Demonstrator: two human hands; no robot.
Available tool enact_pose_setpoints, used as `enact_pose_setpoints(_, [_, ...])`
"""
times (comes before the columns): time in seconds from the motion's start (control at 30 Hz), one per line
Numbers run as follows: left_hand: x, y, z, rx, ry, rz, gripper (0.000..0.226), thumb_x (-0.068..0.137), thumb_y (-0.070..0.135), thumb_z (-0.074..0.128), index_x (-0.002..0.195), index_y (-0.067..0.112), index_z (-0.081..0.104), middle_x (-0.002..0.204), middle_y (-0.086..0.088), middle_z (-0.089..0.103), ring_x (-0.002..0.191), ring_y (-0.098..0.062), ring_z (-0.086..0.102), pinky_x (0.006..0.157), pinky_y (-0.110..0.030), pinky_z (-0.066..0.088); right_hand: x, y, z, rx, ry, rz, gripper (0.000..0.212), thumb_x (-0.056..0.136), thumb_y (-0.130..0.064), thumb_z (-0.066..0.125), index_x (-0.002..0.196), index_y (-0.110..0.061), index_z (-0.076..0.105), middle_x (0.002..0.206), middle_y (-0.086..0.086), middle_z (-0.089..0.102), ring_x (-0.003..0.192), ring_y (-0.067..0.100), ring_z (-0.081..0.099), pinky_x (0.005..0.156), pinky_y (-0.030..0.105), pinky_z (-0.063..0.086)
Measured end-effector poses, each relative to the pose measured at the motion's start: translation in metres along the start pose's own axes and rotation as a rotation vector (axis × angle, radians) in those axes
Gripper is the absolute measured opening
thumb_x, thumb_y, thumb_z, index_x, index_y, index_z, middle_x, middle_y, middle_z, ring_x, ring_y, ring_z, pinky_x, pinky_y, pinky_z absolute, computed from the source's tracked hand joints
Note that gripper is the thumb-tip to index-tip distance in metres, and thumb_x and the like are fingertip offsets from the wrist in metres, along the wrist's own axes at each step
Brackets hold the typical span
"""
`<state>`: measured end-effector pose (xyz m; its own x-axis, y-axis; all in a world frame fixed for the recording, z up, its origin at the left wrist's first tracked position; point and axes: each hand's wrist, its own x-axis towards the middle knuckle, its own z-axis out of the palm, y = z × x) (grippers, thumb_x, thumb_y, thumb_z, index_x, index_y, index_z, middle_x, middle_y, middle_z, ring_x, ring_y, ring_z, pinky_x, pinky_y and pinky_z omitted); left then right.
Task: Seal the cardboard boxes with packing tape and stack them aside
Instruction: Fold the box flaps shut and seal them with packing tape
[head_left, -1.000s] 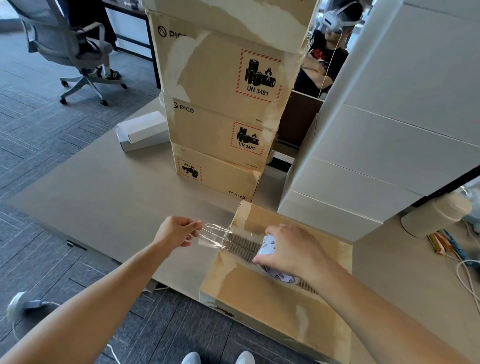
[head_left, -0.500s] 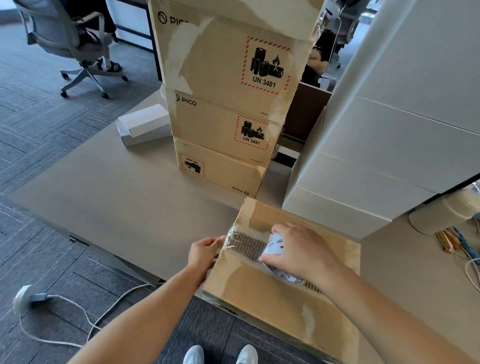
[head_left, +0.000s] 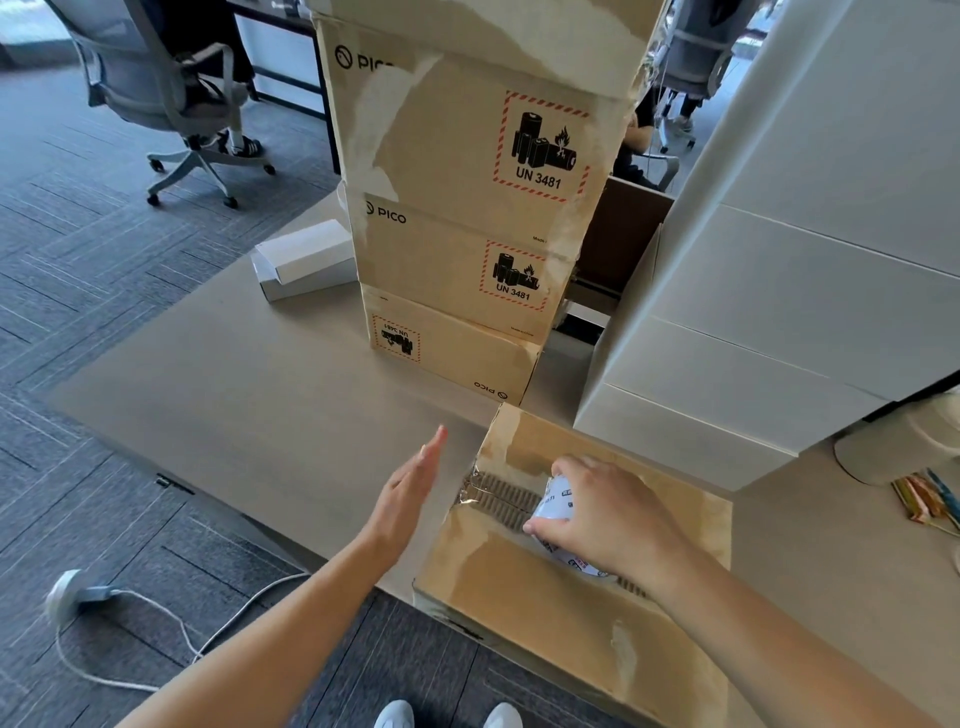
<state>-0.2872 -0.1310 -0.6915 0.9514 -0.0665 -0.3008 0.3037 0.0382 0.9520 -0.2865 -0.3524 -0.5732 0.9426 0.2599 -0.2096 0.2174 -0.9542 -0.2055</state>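
Most of the tape roll (head_left: 560, 506) is hidden under the right hand (head_left: 613, 519), which grips it, and its print is too small to read. The roll sits on the seam of the cardboard box (head_left: 519, 597) at the near edge of the worktop (head_left: 234, 405); the left hand (head_left: 410, 493) is flat, fingers straight and holding nothing, just beside the box's left edge. Behind, the stacked boxes (head_left: 467, 156), cut off at the top, read "PICO" and "UN 3481", and the lowest one's print is upside down.

Right hand (head_left: 608, 514) grips tape roll (head_left: 558, 506) – on box (head_left: 545, 613).
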Motion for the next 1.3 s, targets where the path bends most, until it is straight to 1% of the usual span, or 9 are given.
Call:
enact_pose_setpoints(0.13, [-0.012,-0.02,0.013,-0.144,-0.236,-0.103,0.055,0.099,0.062,0.021,0.151,0.045,0.031,0.155,0.018,0.036,0.144,-0.011,0.034,0.12,-0.039,0.026,0.001,0.002,0.003,0.031,-0.006,-0.014,0.062,0.071,-0.068,0.066,0.113,-0.024,0.053,0.111,-0.007,0.059,0.098,0.016,0.056,0.081,0.029,0.045])
enact_pose_setpoints(0.4, [-0.007,-0.023,0.016,-0.208,-0.208,-0.313,0.054,0.106,0.049,0.02,0.149,0.025,0.043,0.142,-0.011,0.055,0.114,-0.021,0.063,0.095,-0.036,0.049,0.0,0.005,0.004,0.03,0.017,-0.036,0.062,0.072,-0.069,0.065,0.112,-0.023,0.053,0.109,-0.006,0.06,0.095,0.017,0.057,0.075,0.027,0.039])
enact_pose_setpoints(0.57, [-0.007,-0.006,0.018,-0.049,-0.125,-0.438,0.057,0.103,0.054,0.031,0.111,0.015,0.071,0.108,-0.011,0.073,0.096,-0.021,0.07,0.084,-0.033,0.055,-0.003,0.005,0.004,0.046,0.03,-0.034,0.063,0.072,-0.069,0.066,0.114,-0.024,0.053,0.11,-0.007,0.06,0.094,0.014,0.056,0.074,0.025,0.041])
enact_pose_setpoints(0.73, [-0.004,0.01,0.018,0.115,-0.15,-0.451,0.055,0.107,0.047,0.028,0.095,0.014,0.07,0.092,-0.006,0.072,0.085,-0.016,0.067,0.073,-0.028,0.052,-0.006,0.003,0.001,0.074,0.024,-0.017,0.068,0.072,-0.066,0.069,0.12,-0.023,0.049,0.113,-0.006,0.061,0.097,0.015,0.056,0.073,0.024,0.034])
enact_pose_setpoints(0.8, [0.002,0.013,0.02,0.204,-0.154,-0.426,0.055,0.105,0.047,0.027,0.088,0.014,0.068,0.098,-0.014,0.072,0.085,-0.019,0.063,0.081,-0.033,0.052,-0.007,0.004,0.0,0.113,0.028,-0.007,0.071,0.07,-0.066,0.071,0.12,-0.025,0.042,0.107,-0.006,0.058,0.092,0.015,0.053,0.072,0.024,0.034])
enact_pose_setpoints(0.9, [0.003,0.015,0.023,0.338,0.042,-0.248,0.049,0.103,0.043,0.03,0.132,0.015,0.059,0.147,-0.009,0.049,0.133,-0.02,0.046,0.112,-0.034,0.03,-0.01,0.009,0.001,0.144,0.055,-0.028,0.072,0.068,-0.064,0.073,0.116,-0.025,0.036,0.107,-0.009,0.046,0.096,0.015,0.047,0.079,0.025,0.035])
enact_pose_setpoints(0.97, [-0.009,0.02,0.029,0.556,-0.014,0.042,0.053,0.108,0.03,0.024,0.159,0.016,0.013,0.163,0.006,0.003,0.15,-0.006,-0.001,0.119,-0.023,0.002,-0.015,0.013,0.003,0.107,0.085,-0.072,0.069,0.069,-0.061,0.072,0.114,-0.025,0.035,0.111,-0.007,0.046,0.101,0.017,0.047,0.088,0.029,0.037])
enact_pose_setpoints(1.1, [-0.022,0.016,0.036,1.17,-0.121,0.328,0.073,0.101,0.06,0.012,0.152,0.018,-0.021,0.154,0.005,-0.036,0.143,-0.008,-0.033,0.119,-0.026,-0.016,-0.026,0.024,0.005,0.156,0.074,-0.092,0.064,0.071,-0.063,0.058,0.12,-0.027,0.039,0.122,-0.007,0.048,0.112,0.019,0.05,0.097,0.036,0.038])
enact_pose_setpoints(1.3, [-0.021,0.014,0.038,1.581,-0.156,0.395,0.103,0.082,0.084,-0.008,0.15,0.009,-0.025,0.157,-0.006,-0.035,0.145,-0.019,-0.033,0.123,-0.038,-0.013,-0.03,0.033,0.007,0.258,0.074,-0.109,0.063,0.078,-0.034,0.067,0.136,-0.029,0.043,0.13,-0.004,0.047,0.113,0.02,0.054,0.088,0.025,0.038])
